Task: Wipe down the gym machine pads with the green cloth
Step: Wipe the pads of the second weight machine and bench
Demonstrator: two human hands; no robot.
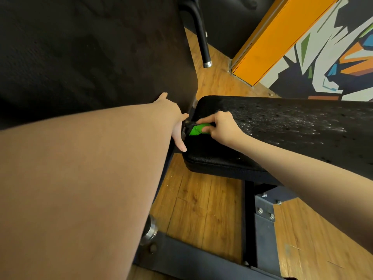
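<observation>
Seemingly midway: the right hand (pixel 221 128) pinches the bunched green cloth (pixel 196 130) at the seat pad's (pixel 282 126) near-left corner, the left hand (pixel 177 126) rests beside it, fingers straight. The pad glistens with streaks (likely damp); the back pad (pixel 90 57) seems not yet wiped.

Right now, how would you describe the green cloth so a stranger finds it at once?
Find the flat black seat pad on the right, above the wooden floor. At its left end, the right hand pinches the green cloth beside the left hand. It is the only bright green thing among the black pads.
</observation>
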